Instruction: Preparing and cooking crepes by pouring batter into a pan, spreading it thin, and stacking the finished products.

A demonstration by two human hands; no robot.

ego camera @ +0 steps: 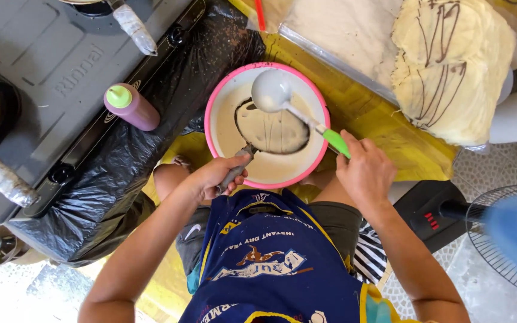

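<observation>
Now | left hand (213, 178) gripping pan handle (236, 169) | right hand (365, 170) clenching ladle (272, 91) over batter bowl (216, 98)

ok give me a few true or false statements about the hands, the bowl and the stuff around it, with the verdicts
1. The right hand holds a green-handled ladle above the pink-rimmed round bowl of pale batter. True.
2. The left hand is empty. False: it grips the grey handle of a flat round pan dipped in the batter.
3. The purple squeeze bottle with a green cap stands upright. False: it lies on its side on black plastic sheeting.
4. A stack of thin pale crepes streaked with dark lines lies beyond the bowl, to the right. True.
5. The bowl is empty. False: it holds batter.
</observation>
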